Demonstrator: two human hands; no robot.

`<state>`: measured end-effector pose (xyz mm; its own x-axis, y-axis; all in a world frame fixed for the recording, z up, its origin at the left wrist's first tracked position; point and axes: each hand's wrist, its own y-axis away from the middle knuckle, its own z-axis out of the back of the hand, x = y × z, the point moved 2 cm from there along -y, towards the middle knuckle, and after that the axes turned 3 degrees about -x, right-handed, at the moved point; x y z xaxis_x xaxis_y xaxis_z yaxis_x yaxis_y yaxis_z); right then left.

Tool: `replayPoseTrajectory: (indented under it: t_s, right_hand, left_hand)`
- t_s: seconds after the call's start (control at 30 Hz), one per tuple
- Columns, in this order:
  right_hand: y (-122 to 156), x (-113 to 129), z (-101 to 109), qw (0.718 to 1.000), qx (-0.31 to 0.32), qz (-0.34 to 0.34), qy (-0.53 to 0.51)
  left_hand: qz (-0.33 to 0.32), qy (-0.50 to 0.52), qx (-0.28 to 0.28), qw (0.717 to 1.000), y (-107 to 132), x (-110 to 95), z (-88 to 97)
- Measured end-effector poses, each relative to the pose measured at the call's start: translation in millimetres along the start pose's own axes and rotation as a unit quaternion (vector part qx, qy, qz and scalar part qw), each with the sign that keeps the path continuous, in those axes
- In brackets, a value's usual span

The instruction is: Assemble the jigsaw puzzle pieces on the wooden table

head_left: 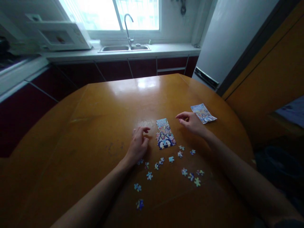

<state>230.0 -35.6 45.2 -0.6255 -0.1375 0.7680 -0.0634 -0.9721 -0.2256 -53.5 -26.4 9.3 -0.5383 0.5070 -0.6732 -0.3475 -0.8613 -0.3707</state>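
A partly assembled jigsaw puzzle (pixel 165 133) lies flat on the table, with a blue cartoon dog face at its near end and a jagged left edge. Just left of it my left hand (pixel 139 144) rests near the tabletop, fingers loosely curved and apart, holding nothing. My right hand (pixel 193 124) hovers to the right of the puzzle, fingers bent and thumb a little apart from them, with nothing seen between. Several loose puzzle pieces lie nearer me, among them a light blue piece (pixel 171 159), a yellow-green piece (pixel 197 181) and a dark blue piece (pixel 140 204).
A creased picture sheet (pixel 206 117) lies beyond my right hand, which partly covers it. The wooden table (pixel 95 110) has a rounded outline. Behind it are a counter with a sink (pixel 116 48), a microwave (pixel 59 36) and a tall fridge (pixel 232 34).
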Motion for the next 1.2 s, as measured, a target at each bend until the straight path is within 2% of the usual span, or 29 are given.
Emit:
replayPoseTrajectory:
  t_s: [0.1, 0.2, 0.37, 0.53, 0.67, 0.83, 0.93, 1.03, 1.2]
  right_hand:
    - [26, 21, 14, 0.999, 0.006, 0.043, 0.017]
    - [69, 36, 23, 0.997, 0.037, 0.064, 0.035]
    - [149, 36, 27, 0.988, 0.118, 0.062, 0.079]
    - [199, 34, 29, 0.983, 0.151, 0.024, 0.103]
    - [218, 34, 24, 0.984, 0.144, 0.005, 0.100]
    - [238, 34, 7, 0.989, 0.062, -0.012, 0.130]
    - [247, 36, 0, 0.991, 0.034, -0.022, 0.126]
    - [251, 36, 2, 0.994, 0.026, -0.027, 0.107]
    - [248, 24, 18, 0.993, 0.023, -0.037, 0.105]
  left_hand:
    - [0.002, 0.001, -0.002, 1.000, -1, 1, -0.5]
    - [0.003, -0.004, -0.005, 1.000, -1, 2, -1.1]
    - [-0.001, -0.004, -0.008, 1.000, -1, 3, -2.0]
    - [-0.001, -0.006, -0.005, 1.000, -1, 4, -2.7]
    - [-0.008, -0.017, -0.012, 1.000, -1, 4, -2.8]
    - [-0.008, -0.030, -0.013, 0.999, -2, 4, -2.1]
    - [-0.012, -0.029, -0.015, 0.999, -1, 4, -2.3]
    - [-0.013, -0.028, -0.014, 0.999, -1, 5, -3.2]
    - [-0.014, -0.026, -0.010, 1.000, -5, 6, -4.3]
